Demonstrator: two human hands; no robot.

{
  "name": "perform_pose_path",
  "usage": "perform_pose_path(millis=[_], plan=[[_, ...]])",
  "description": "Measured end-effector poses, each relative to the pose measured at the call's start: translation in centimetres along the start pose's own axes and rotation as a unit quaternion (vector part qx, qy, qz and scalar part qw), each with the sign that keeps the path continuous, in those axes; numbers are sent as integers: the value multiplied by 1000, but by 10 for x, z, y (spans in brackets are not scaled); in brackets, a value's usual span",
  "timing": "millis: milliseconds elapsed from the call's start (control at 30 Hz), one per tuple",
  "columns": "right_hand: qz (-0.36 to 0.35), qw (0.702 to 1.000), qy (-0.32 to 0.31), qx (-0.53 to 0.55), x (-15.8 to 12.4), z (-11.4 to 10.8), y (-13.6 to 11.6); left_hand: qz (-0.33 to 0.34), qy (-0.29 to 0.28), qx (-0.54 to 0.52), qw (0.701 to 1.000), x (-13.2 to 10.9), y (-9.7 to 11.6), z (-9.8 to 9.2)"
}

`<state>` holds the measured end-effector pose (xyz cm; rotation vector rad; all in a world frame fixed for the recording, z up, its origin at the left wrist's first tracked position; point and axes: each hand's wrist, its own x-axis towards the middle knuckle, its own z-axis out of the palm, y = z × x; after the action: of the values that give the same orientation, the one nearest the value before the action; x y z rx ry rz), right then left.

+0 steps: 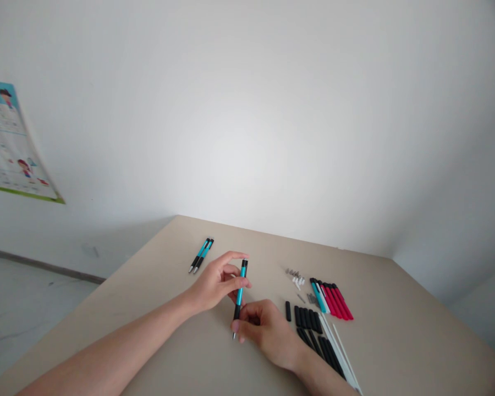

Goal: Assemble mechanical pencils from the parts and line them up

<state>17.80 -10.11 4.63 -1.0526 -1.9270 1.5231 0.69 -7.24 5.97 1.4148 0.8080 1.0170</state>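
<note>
A ballpoint pen [240,294] with a blue barrel, black grip and black top is held between both hands over the table, its metal tip pointing down toward me. My left hand [218,281] grasps the blue upper barrel with thumb and fingers, and its index finger rests on the top end. Lower down, my right hand [264,330] pinches the black grip close to the tip. Two similar blue and black pens [201,256] lie side by side on the table, beyond my left hand.
On the table [181,352], right of my hands, lie pink barrels [337,301], blue and white barrels [319,296], black grips [307,319], springs [292,272], small white parts [298,282] and thin white refills [340,352]. A wall [247,121] borders the far edge.
</note>
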Motion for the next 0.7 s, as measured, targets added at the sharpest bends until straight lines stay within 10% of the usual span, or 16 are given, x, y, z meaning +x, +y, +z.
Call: perform_pose_path(millis=[700], plan=[[6,999,-7,-43,-2,-1,1,16,8,73,997,0,-11,-2]])
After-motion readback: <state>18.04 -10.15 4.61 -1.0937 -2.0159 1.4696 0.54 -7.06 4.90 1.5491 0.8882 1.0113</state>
